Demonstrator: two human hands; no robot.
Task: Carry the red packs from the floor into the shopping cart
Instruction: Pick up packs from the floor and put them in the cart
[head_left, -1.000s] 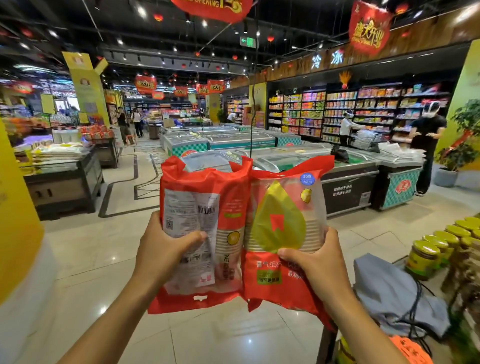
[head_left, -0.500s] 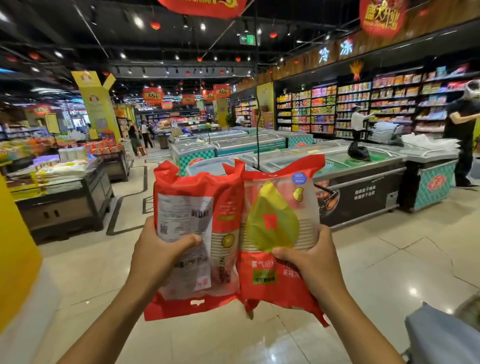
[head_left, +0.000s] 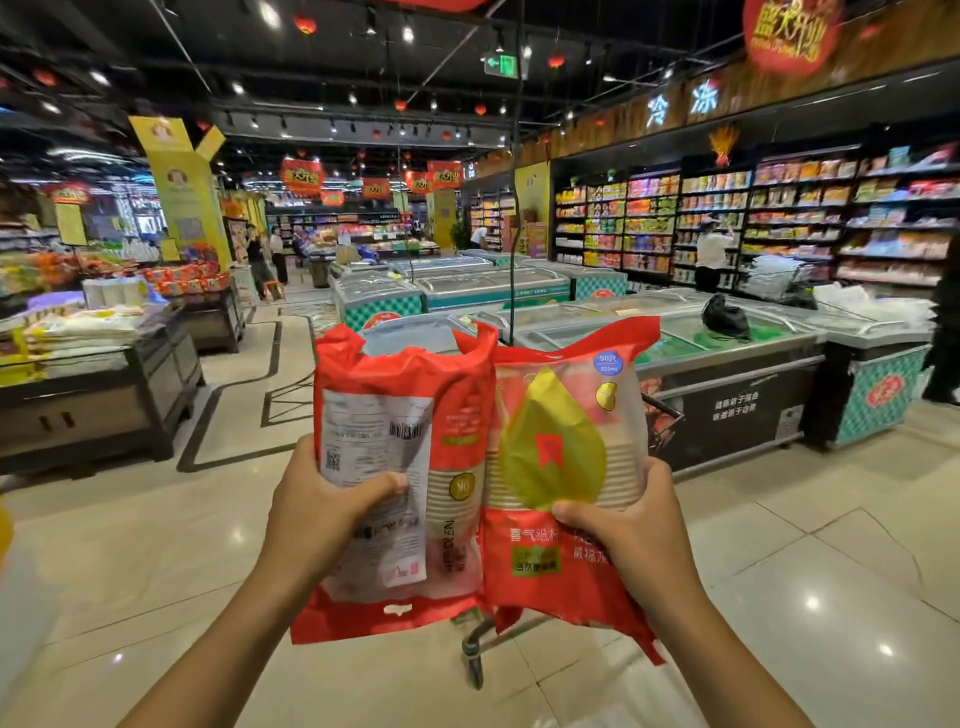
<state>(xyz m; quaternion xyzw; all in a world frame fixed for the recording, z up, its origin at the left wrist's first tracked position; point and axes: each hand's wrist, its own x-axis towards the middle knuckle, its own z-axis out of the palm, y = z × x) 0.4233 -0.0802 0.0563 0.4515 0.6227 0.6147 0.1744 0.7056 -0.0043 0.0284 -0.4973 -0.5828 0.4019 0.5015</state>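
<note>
Upright, red packs (head_left: 457, 415) touch; left grip (head_left: 317, 514), right grip (head_left: 634, 540) clasp their middles.

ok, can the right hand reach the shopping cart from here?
Probably yes. The right hand, gripping its red pack, hangs close to the shopping cart, whose rail shows right under the packs, with nothing seen between. Most of the cart is hidden, though.

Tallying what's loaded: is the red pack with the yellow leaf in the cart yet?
Not in. The right hand grips the yellow-leaf pack up in the air; a bit of cart frame shows below it.
</note>
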